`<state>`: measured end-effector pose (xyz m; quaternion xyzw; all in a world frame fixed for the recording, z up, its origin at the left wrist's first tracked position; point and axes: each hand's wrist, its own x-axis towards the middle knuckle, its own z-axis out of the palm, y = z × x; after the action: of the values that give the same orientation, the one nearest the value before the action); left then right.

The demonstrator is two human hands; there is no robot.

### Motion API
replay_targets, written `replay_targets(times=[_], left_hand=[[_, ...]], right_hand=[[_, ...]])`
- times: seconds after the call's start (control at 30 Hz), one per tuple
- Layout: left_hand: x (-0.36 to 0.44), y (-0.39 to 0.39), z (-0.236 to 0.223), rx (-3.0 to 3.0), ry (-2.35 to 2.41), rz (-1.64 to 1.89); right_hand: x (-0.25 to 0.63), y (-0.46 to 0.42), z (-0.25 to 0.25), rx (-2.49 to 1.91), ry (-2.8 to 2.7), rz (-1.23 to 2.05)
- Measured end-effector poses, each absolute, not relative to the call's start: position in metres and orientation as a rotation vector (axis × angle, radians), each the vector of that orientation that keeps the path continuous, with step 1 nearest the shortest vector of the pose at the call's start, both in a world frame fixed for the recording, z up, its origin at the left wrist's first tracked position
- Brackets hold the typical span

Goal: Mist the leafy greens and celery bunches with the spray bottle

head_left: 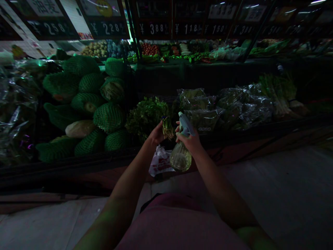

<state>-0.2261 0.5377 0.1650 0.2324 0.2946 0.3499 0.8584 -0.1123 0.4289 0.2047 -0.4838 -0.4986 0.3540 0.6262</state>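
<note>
A dark, dimly lit produce shelf (221,155) crossed the room above a pale grey floor (286,177); it bore rounded vegetables in green netting (109,117) and leafy greens in clear plastic bags (249,107). Black price boards with white figures (156,29) lined the top. Left hand (156,133): grip closed on a small, blue-tied bunch of green stems (168,131), at the shelf's front. Right hand (191,140): grip wrapped round a bulbous clear spray bottle with grey trigger head (181,158), near the bunch.

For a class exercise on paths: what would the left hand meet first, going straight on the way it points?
The left hand would probably meet the bundled stems first, immediately ahead, though dimness obscures depth.
</note>
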Motion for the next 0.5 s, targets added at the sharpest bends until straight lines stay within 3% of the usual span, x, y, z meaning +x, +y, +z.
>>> replay_targets(times=[0.5], left_hand=[[-0.207,0.534,0.176,1.006,0.889,1.301]], right_hand=[[-0.115,0.413,0.236,-1.052,-1.225,0.771]])
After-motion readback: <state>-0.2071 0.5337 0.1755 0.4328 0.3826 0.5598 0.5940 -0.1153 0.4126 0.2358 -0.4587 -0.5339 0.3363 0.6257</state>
